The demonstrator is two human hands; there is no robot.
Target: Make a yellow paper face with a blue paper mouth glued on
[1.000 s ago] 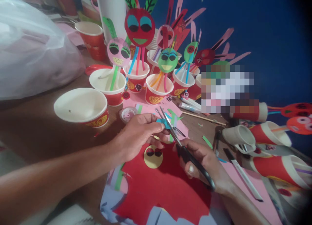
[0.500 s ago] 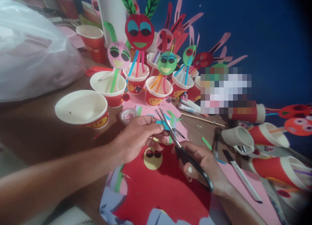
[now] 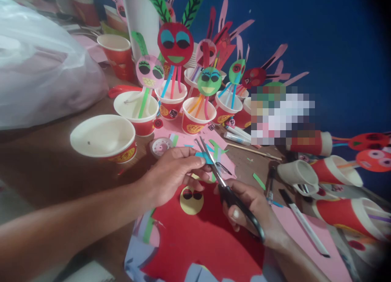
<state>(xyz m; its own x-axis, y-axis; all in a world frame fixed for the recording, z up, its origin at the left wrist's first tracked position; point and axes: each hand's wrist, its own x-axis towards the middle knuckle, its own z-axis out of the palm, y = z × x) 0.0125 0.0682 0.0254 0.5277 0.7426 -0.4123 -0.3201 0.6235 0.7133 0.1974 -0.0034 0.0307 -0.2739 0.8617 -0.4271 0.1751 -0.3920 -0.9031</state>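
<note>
Pinched between thumb and fingers of my left hand (image 3: 177, 168) is a small piece of blue paper (image 3: 201, 157). My right hand (image 3: 249, 206) grips black-handled scissors (image 3: 216, 172), whose metal blades point up and left and lie at the right edge of the blue paper. Below the hands, a yellow paper circle (image 3: 192, 206) with two dark eye shapes rests on a red paper sheet (image 3: 210, 237). Pink paper with coloured scraps (image 3: 220, 151) spreads behind the blades.
Paper cups (image 3: 198, 115) holding round paper faces on coloured sticks line the back. An open cup (image 3: 102, 137) stands at left before a white plastic bag (image 3: 45, 70). On the right lie tipped cups (image 3: 339, 170) and a white marker (image 3: 308, 223). A blue wall (image 3: 330, 33) rises behind.
The scissor handles in my right hand have shifted slightly, while the blades stay at the blue paper. My left hand keeps its hold; the view has moved a little.
</note>
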